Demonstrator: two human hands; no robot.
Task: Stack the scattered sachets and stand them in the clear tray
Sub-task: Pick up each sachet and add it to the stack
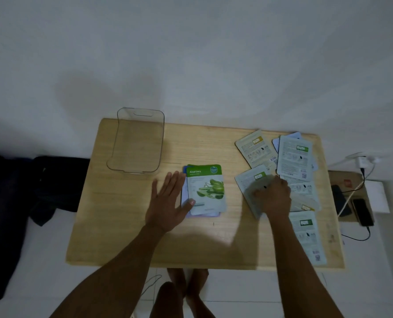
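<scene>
A small stack of sachets (pixel 206 191) lies mid-table, a green Aloe Vera one on top. My left hand (pixel 168 203) rests flat and open against the stack's left edge, thumb touching the top sachet. My right hand (pixel 274 198) presses down on a pale sachet with a green label (pixel 250 184), fingers curled on it. Several more sachets (pixel 294 157) lie face down, scattered over the table's right side. One sachet (pixel 308 235) lies near the front right edge. The clear tray (pixel 122 143) stands empty at the back left.
The wooden table (pixel 126 226) is small, with a white wall close behind. Dark bags (pixel 57 182) sit on the floor at left. A phone (pixel 363 212), a charger and cables lie on a low board at right. My feet show below the front edge.
</scene>
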